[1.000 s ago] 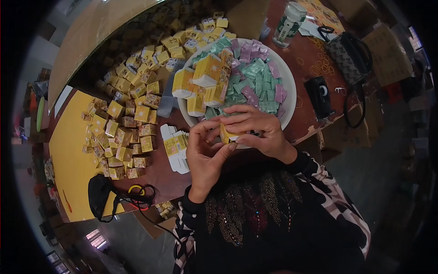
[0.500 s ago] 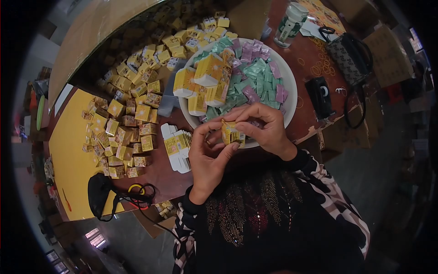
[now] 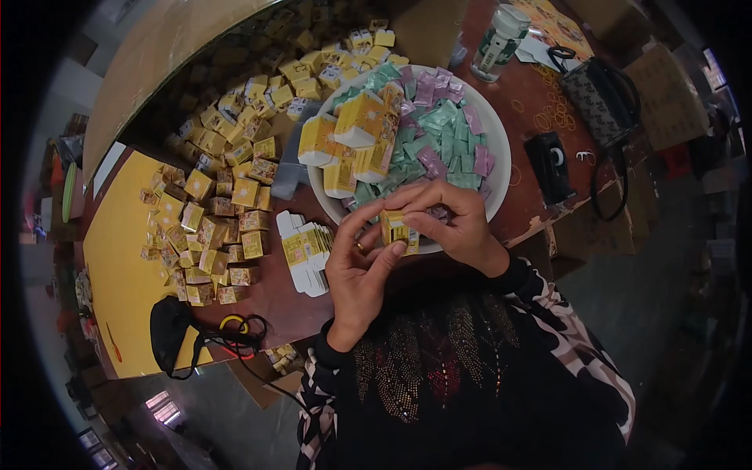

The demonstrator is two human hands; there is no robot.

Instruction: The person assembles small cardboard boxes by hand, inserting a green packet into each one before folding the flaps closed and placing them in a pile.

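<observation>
A small yellow box (image 3: 398,229) is held between my two hands over the near rim of a white bowl (image 3: 499,157). My left hand (image 3: 359,270) pinches it from the left with fingers and thumb. From the right, my right hand (image 3: 454,222) grips its upper part. The bowl holds green packets (image 3: 442,125) and purple packets (image 3: 431,162), with several larger yellow boxes (image 3: 359,119) at its left side. Left of my left hand lies a stack of flat, unfolded cartons (image 3: 301,249).
Many small yellow boxes (image 3: 211,235) are heaped at the left, reaching into a cardboard box (image 3: 133,86). A bottle (image 3: 498,43), rubber bands (image 3: 552,102), a black case (image 3: 548,167) and a handbag (image 3: 599,102) lie right. A black pouch (image 3: 171,333) is at the near left edge.
The small box's top looks flatter and more closed between my fingers. Both hands have shifted only slightly around it.
</observation>
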